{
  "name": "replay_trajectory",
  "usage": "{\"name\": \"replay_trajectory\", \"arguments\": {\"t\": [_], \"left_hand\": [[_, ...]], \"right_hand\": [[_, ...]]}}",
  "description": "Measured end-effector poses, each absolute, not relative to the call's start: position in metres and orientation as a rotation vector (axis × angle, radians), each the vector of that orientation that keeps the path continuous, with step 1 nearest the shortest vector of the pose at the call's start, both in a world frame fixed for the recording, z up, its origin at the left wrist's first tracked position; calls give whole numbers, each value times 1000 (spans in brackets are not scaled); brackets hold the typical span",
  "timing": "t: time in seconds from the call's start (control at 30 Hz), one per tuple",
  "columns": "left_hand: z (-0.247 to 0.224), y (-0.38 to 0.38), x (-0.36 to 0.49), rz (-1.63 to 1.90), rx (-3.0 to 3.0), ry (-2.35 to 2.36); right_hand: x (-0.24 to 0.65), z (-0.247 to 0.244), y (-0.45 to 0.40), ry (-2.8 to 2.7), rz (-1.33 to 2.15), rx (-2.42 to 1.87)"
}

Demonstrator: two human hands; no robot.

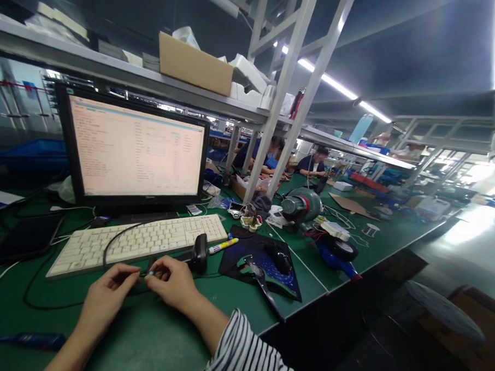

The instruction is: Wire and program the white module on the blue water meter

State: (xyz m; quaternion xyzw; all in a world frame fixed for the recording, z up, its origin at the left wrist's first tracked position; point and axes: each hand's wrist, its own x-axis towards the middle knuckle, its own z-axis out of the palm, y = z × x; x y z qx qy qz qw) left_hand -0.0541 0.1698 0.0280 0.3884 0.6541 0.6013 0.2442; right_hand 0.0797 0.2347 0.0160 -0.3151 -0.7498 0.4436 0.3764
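My left hand (109, 291) and my right hand (173, 279) meet over the green bench in front of the keyboard (146, 241). Both are closed in a pinch, fingertips almost touching. Between them is a tiny part, pale blue and greenish, too small to name. A black cable passes close by my fingers, but I cannot tell whether they hold it. Just beyond my right hand lies a black handheld barcode scanner (200, 253), its handle partly hidden. A yellow marker (223, 246) rests to its right.
A monitor (138, 153) stands behind the keyboard. To the right are a mouse pad (236, 261), a black mouse (279, 258) and a dark curved tool (263, 282) reaching the bench edge. A blue-handled tool (39, 340) lies front left. Two people work beyond the shelf posts (282, 94).
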Motion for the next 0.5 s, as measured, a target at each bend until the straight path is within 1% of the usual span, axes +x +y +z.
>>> {"name": "replay_trajectory", "arguments": {"t": [0.33,0.43,0.5], "left_hand": [[24,168,-55,1639,1373,1910],[29,167,-52,1667,1276,1876],[32,166,-49,1705,1085,1747]], "right_hand": [[81,23,232,-1903,1107,-827],[82,23,233,-1870,1161,-820],[82,22,235,-1827,1241,-806]]}}
